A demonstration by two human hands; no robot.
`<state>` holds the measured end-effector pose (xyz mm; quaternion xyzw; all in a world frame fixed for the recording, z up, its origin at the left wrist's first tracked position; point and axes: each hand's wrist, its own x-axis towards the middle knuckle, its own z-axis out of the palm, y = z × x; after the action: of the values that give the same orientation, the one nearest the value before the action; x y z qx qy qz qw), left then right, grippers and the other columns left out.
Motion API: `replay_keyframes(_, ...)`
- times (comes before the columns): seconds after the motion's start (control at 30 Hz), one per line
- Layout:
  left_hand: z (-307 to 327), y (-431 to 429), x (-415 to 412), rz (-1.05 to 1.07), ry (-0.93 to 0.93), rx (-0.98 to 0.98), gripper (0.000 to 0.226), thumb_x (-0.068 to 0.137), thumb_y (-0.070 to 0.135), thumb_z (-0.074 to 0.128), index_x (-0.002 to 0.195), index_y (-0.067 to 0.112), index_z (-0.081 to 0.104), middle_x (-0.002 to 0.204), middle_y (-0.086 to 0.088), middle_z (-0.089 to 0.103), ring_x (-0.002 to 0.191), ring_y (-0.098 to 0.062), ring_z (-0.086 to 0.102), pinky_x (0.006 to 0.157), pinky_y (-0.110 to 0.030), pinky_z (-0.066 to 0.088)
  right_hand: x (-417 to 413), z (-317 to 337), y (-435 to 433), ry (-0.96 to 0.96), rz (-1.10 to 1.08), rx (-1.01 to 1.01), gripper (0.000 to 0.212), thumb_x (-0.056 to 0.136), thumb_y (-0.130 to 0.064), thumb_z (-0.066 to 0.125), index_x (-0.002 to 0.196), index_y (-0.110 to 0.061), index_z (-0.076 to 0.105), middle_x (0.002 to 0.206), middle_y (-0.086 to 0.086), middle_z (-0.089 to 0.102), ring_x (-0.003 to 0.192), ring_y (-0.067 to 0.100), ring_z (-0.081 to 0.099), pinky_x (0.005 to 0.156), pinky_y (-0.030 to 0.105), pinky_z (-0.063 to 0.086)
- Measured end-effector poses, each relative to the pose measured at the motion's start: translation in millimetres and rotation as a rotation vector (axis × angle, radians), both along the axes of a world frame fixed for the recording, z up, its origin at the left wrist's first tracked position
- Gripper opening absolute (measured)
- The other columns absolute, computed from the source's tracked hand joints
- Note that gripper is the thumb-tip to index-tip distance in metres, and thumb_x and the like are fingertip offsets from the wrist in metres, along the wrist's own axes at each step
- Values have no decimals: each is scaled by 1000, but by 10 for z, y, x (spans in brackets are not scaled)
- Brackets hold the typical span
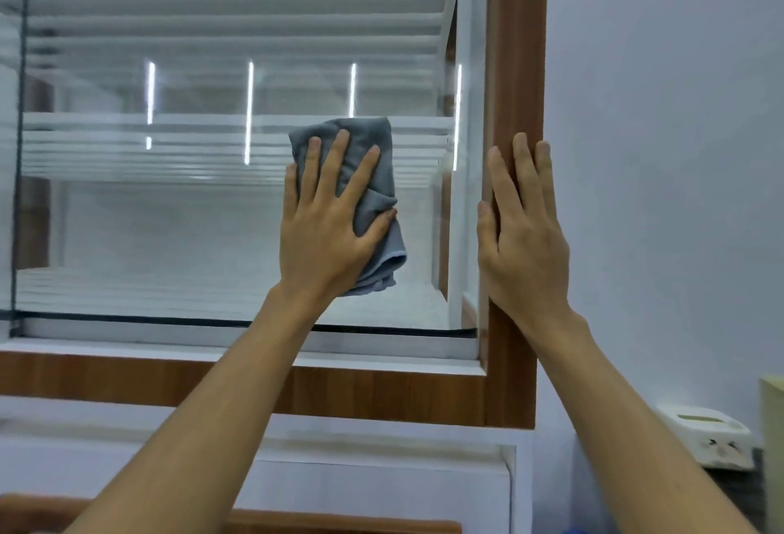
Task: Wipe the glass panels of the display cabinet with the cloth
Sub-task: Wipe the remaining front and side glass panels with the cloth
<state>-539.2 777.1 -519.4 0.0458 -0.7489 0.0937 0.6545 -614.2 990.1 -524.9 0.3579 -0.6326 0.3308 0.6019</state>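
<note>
Pressing flat against the glass panel (169, 215), your left hand (326, 232) sits just right of the frame's centre with its fingers spread and straight, not curled into a fist. Under that palm lies the grey cloth (373, 194), bunched into a rough upright wad. You have it pinned between hand and glass rather than gripped: the fingertips rest on its upper half, the thumb lies across its right side, and folds of fabric stick out above the fingers, to the right of the thumb and below the heel of the hand. The cloth's top edge lines up with a white shelf (127, 122) seen through the pane.

Your right hand (522, 232) is open too, fingers together and pointing up, laid flat on the brown wooden frame post (515, 45) at the right edge of the display cabinet (254, 381). Its thumb lies along the inner edge of the post, beside the glass; it holds nothing. The two hands are near each other at the same height, with a strip of bare glass between them.

Bright light strips reflect in the pane across the upper half of the frame. Below the glass runs a black seal, then a white ledge and a brown wooden rail. At the lower right of the frame, against the pale wall (662, 151), stands a white container (706, 436), too blurred to identify.
</note>
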Motion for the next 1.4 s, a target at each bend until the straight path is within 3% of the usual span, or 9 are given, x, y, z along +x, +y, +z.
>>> replay_keyframes(0.1, 106, -176, 108, -18, 39, 127, 74, 99, 62, 37, 162, 27, 25, 172, -8, 11, 159, -31, 2, 129, -50, 2, -5, 4, 0, -2, 24, -10, 51, 108, -21, 40, 158, -16, 30, 168, 3, 18, 157, 23, 5, 108, 36, 50)
replay_keyframes(0.23, 359, -188, 134, -56, 51, 232, 76, 97, 62, 40, 163, 29, 21, 172, -7, 6, 159, -33, -2, 128, -52, -1, -21, 14, -17, -1, 14, -29, 50, 109, -20, 40, 157, -16, 32, 168, 4, 19, 157, 23, 6, 112, 16, 26)
replay_keyframes(0.4, 473, 214, -76, -22, -14, 148, 81, 95, 68, 34, 164, 29, 16, 172, -9, 1, 158, -36, -7, 127, -54, -7, -39, 15, -24, -7, 23, -33, 50, 109, -19, 40, 157, -17, 32, 168, 5, 17, 157, 22, 5, 115, 13, 18)
replay_keyframes(0.57, 276, 608, -325, 7, -89, -64, 82, 96, 70, 36, 163, 28, 14, 172, -12, 5, 158, -38, -2, 126, -52, -9, -42, 8, -11, 2, 38, -28, 50, 107, -21, 40, 157, -15, 33, 168, 6, 17, 157, 22, 5, 117, 32, 35)
replay_keyframes(0.77, -179, 293, -159, 64, -79, -208, 75, 100, 67, 35, 162, 26, 27, 171, -10, 15, 159, -31, 7, 129, -53, 6, -30, -38, 27, -11, 34, 4, 52, 107, -21, 42, 158, -19, 30, 169, 3, 14, 157, 21, 2, 110, 28, 40)
replay_keyframes(0.97, -430, -447, 318, 122, -48, -17, 78, 98, 68, 34, 163, 25, 24, 171, -11, 12, 159, -31, 6, 129, -53, 7, -12, -79, 24, -8, -8, 22, 56, 106, -21, 48, 159, -19, 28, 169, 5, 13, 157, 24, 1, 103, 7, 20)
replay_keyframes(1.17, -375, -1029, 690, 126, -7, 220, 83, 94, 70, 33, 164, 27, 19, 173, -7, 7, 159, -31, 2, 129, -52, 5, -7, -86, 15, 1, 40, -4, 52, 107, -16, 47, 157, -13, 33, 167, 10, 18, 156, 30, 5, 110, -3, 0)
replay_keyframes(1.27, -213, -1047, 654, 59, 26, 295, 85, 93, 70, 33, 164, 25, 18, 172, -9, 4, 159, -33, -1, 128, -54, 4, 3, -82, 7, 9, 35, -13, 50, 107, -15, 47, 156, -12, 34, 167, 11, 19, 156, 31, 7, 108, -6, 0)
replay_keyframes(1.4, 36, -744, 438, -9, 69, 311, 88, 92, 71, 32, 164, 23, 14, 172, -12, 1, 158, -38, -6, 127, -55, -2, 4, -88, -8, 4, 5, -21, 50, 108, -18, 44, 157, -15, 33, 168, 7, 18, 157, 27, 5, 109, 2, 10)
